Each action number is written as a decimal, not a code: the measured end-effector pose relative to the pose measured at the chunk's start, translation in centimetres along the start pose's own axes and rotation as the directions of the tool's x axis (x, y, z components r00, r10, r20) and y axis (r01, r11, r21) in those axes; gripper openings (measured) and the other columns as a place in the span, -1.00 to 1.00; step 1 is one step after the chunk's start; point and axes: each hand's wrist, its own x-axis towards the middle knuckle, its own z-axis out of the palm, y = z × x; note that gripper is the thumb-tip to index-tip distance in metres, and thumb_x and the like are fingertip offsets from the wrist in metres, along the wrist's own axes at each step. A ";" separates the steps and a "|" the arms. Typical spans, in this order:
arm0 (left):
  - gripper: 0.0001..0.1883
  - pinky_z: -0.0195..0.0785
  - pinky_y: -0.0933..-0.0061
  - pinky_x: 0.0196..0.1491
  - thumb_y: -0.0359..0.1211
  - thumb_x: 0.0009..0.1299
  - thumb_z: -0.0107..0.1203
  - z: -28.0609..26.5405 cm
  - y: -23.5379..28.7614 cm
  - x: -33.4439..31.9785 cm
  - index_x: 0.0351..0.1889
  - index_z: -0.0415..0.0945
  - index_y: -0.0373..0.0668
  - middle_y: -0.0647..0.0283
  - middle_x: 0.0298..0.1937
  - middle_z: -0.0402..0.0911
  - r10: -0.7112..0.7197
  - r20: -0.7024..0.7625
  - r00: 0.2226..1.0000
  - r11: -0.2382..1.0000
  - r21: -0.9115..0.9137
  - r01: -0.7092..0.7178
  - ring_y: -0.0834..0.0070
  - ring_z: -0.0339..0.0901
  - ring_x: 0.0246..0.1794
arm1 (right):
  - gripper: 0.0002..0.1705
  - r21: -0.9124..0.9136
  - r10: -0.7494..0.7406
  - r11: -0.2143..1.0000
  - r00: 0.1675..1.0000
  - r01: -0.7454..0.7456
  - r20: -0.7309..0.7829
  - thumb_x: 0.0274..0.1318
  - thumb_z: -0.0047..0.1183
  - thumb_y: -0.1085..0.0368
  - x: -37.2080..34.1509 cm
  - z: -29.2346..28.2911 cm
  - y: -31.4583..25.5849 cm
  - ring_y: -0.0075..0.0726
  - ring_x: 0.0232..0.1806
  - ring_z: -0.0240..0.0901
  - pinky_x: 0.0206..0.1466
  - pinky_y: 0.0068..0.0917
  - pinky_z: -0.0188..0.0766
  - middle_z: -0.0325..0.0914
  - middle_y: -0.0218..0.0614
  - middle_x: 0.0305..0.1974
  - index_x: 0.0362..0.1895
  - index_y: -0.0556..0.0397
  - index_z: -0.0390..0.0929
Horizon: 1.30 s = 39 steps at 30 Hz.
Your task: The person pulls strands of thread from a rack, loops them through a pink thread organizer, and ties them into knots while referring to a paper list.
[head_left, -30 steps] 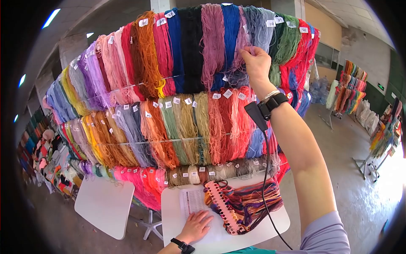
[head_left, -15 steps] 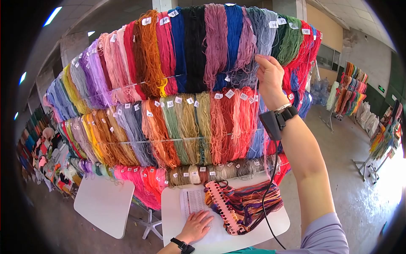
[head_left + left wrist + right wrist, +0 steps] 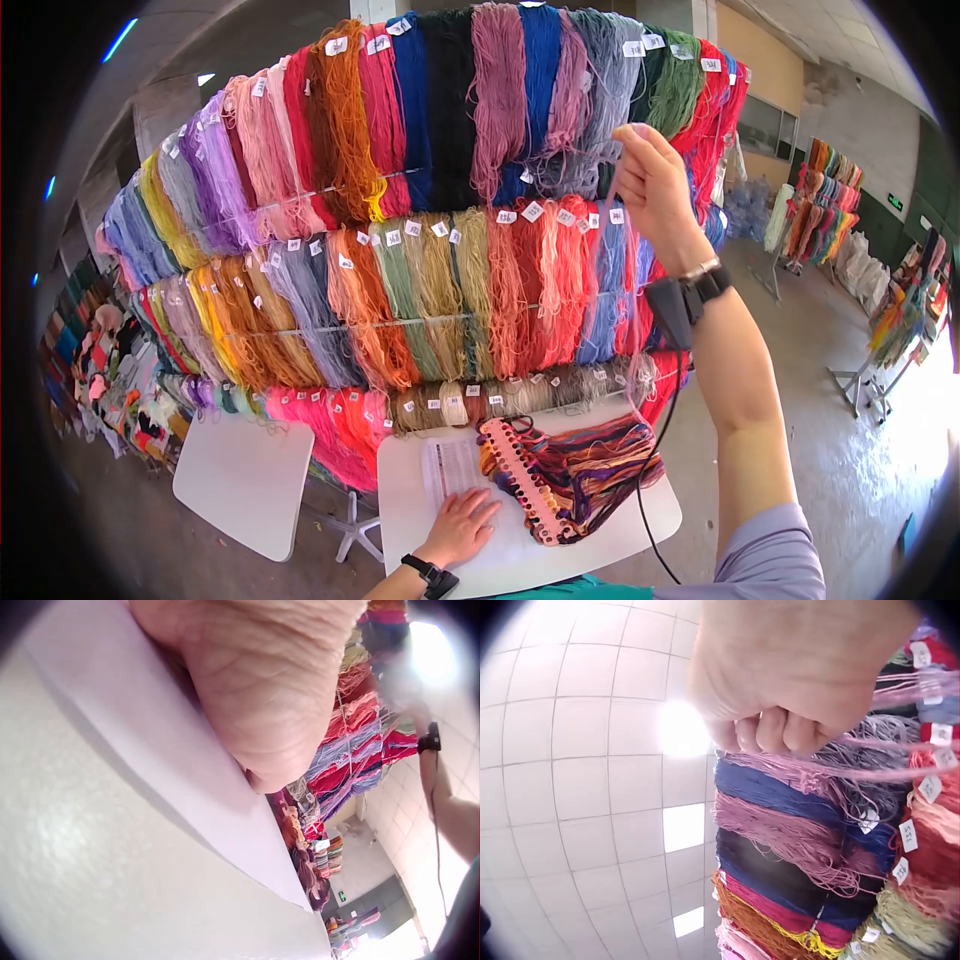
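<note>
My right hand (image 3: 655, 190) is raised in front of the upper row of yarn, fingers curled and pinching pale mauve thread (image 3: 889, 772). The strands trail down from the fingertips past the lower rows. A matching mauve hank (image 3: 568, 90) hangs to the left of that hand, between blue and grey ones. My left hand (image 3: 460, 525) lies flat with fingers extended on a printed sheet (image 3: 450, 462) on the white table (image 3: 405, 490). Right of the sheet lies a pink holed card (image 3: 522, 480) with multicoloured thread lengths (image 3: 610, 450) looped through its edge.
Tiered bars carry many labelled hanks, including orange (image 3: 345, 130) and black (image 3: 448, 110) ones. A second white tabletop (image 3: 245, 485) stands at left. A black cable (image 3: 650, 480) runs down from the right wrist device. Another yarn rack (image 3: 825, 210) stands farther right on the floor.
My right hand has moved right and slightly down, away from the mauve hank, drawing the pinched strands out with it. My left hand stays on the sheet.
</note>
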 end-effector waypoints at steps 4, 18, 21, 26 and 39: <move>-0.45 -0.04 -0.18 0.46 -0.15 0.40 0.04 -0.3 0.2 -0.1 0.38 0.35 0.12 0.17 0.46 0.28 0.006 -0.003 1.000 1.000 -0.001 -0.006 0.11 0.15 0.49 | -0.83 -0.180 0.094 0.977 0.988 -0.115 -0.120 0.35 0.08 0.29 -8.4 -3.8 -3.4 -0.78 -0.68 -0.09 -0.63 -0.67 -0.20 0.05 -0.73 -0.62 -0.12 0.13 0.57; -0.61 0.20 -0.02 0.34 -0.21 0.37 0.16 -0.3 -2.7 2.1 0.12 0.54 -0.15 0.00 0.25 0.48 0.113 0.046 0.993 0.945 -0.313 -0.093 -0.01 0.36 0.31 | -0.80 -0.526 -0.326 -0.013 0.501 -0.850 -0.802 0.05 0.10 0.26 -51.9 -32.5 -23.3 -0.47 -0.63 0.24 -0.58 -0.36 0.15 0.37 -0.41 -0.62 -0.48 0.14 0.60; -0.74 0.41 0.15 0.16 -0.37 0.41 0.13 -4.5 1.1 6.6 0.01 0.58 -0.26 -0.02 0.10 0.58 0.095 -0.087 0.992 0.915 -0.384 -0.122 0.04 0.53 0.11 | -0.79 -0.521 0.041 -0.068 0.520 -0.851 -0.853 0.14 0.16 0.20 -43.6 -24.5 -20.2 -0.63 -0.64 0.13 -0.61 -0.52 0.02 0.29 -0.57 -0.64 -0.37 0.09 0.64; -0.72 0.43 0.46 0.07 -0.45 0.42 0.13 -9.0 12.6 14.7 0.08 0.57 -0.28 0.16 0.07 0.63 0.192 -0.121 0.974 0.668 -0.711 -0.220 0.42 0.58 0.03 | -0.78 -0.635 0.494 0.044 0.569 -0.772 -0.657 0.22 0.17 0.17 -35.2 -15.3 -15.0 -0.75 -0.60 0.08 -0.58 -0.63 -0.04 0.28 -0.68 -0.60 -0.28 0.06 0.68; -0.81 0.35 0.67 -0.39 -0.34 0.52 0.08 -2.8 26.8 26.0 -0.16 0.60 -0.29 0.40 -0.48 0.52 0.446 0.430 0.785 0.485 -0.853 0.192 0.71 0.49 -0.47 | -0.80 -0.574 0.679 0.252 0.565 -0.779 -0.469 0.27 0.09 0.24 -36.1 -15.2 -14.2 -0.81 -0.58 0.09 -0.56 -0.69 -0.03 0.44 -0.67 -0.51 -0.23 0.07 0.68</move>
